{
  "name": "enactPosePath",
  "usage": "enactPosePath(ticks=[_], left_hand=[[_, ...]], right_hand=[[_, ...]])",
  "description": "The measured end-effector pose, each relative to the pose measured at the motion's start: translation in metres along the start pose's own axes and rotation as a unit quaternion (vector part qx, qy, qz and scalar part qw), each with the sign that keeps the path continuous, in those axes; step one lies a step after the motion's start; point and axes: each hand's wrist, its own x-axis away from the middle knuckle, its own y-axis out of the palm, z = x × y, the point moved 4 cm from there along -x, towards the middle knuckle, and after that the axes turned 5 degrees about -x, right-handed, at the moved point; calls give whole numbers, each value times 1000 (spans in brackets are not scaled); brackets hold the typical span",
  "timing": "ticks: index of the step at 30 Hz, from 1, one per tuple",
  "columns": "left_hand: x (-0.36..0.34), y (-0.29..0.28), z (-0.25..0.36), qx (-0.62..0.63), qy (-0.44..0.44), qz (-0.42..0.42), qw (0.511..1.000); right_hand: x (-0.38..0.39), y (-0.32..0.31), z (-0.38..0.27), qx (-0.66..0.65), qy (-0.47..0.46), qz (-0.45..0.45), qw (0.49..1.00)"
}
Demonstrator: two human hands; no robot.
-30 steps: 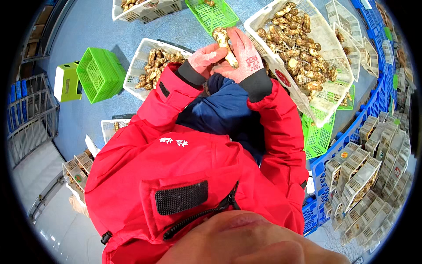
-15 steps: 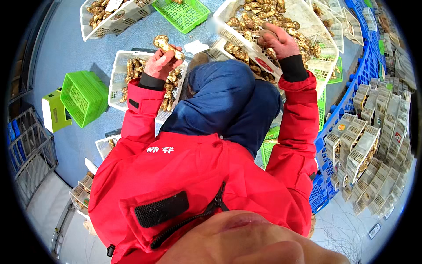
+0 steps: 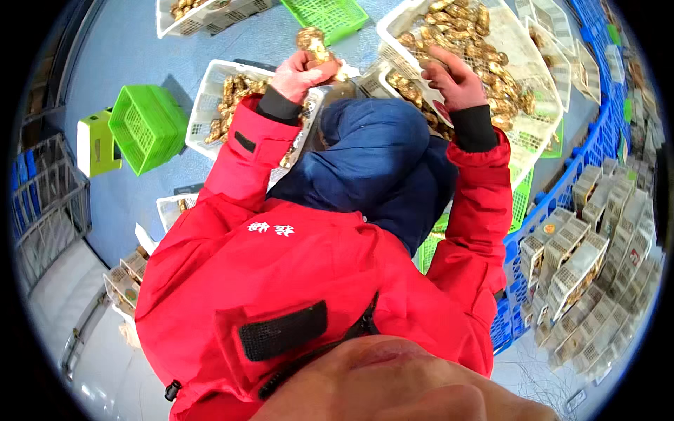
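Note:
My left hand (image 3: 298, 76) is closed around the stem of a thick mushroom (image 3: 314, 43) with a brown cap and a pale stem. It is raised by the far right corner of a white crate (image 3: 201, 116) of similar mushrooms. My right hand (image 3: 460, 84) is over a larger white crate (image 3: 530, 59), above its heap of mushrooms (image 3: 484, 49). Its fingers are partly bent and apart, and I see nothing in them. Part of a lower crate of mushrooms (image 3: 407, 90) shows beneath the larger one.
Nested green baskets (image 3: 144, 130) stand at left beside a lime-and-white box (image 3: 96, 144). Farther off are a green basket (image 3: 330, 17) and another white crate (image 3: 210, 14). Blue lattice panels (image 3: 562, 182) curve along the right, with many white baskets (image 3: 562, 256) beyond.
My left hand has moved right and farther away with the mushroom, which now points more upright. My right hand remains over the large crate, its fingers slightly changed. The whole view has shifted a little.

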Motion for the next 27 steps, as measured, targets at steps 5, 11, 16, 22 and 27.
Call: enactPosePath(ticks=[5, 11, 16, 22, 27], left_hand=[[-2, 19, 3, 164, 71, -107, 978], [11, 37, 15, 198, 42, -112, 973], [11, 42, 12, 241, 41, -117, 963], [6, 24, 3, 279, -13, -50, 959], [7, -8, -15, 302, -26, -64, 951]], right_hand=[[11, 70, 7, -53, 33, -187, 980], [18, 98, 0, -82, 88, -57, 991], [22, 101, -4, 269, -303, -5, 914], [29, 89, -21, 152, -211, 24, 965], [-4, -9, -23, 242, -124, 106, 957]])
